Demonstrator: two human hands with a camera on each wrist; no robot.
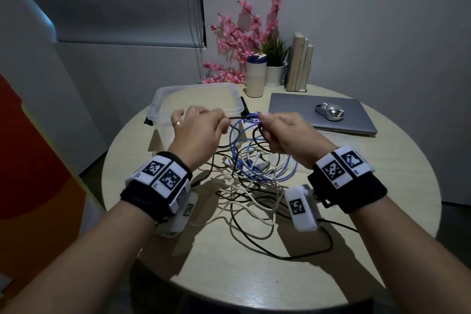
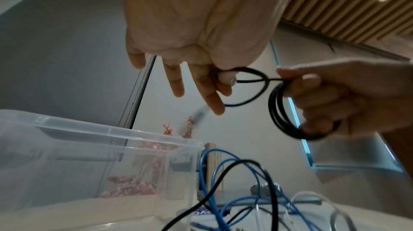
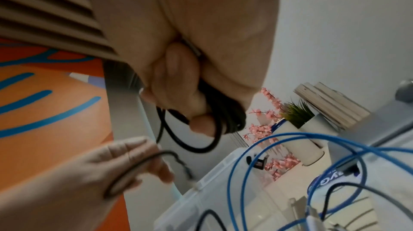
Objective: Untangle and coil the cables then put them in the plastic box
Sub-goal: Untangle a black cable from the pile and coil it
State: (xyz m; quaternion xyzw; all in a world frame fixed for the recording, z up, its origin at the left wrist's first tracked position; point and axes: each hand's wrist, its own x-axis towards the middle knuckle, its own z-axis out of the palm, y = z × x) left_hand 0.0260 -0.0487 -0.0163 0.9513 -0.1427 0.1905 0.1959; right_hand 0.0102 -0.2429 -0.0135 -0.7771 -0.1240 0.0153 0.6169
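A: While both hands hung above the plastic box [image 1: 163, 99], the right hand [image 1: 288, 135] had its fingers curled round a small coil of black cable [image 2: 281, 109]. Coil sat just right of the box's near corner, off the table [image 1: 356, 186].

B: Left hand?

A: Left hand [image 1: 198, 130] pinched the same cable's free end [image 2: 248, 80] between thumb and forefinger, other fingers straight and loose. Short run of cable bridged the two hands, over the box's near right corner.

B: Other cables?

A: Blue cable [image 1: 237, 158], white cable [image 1: 254, 211] and another black cable [image 1: 293, 250] lay tangled on the table, in front of the box. Nothing in the box, as far as visible.
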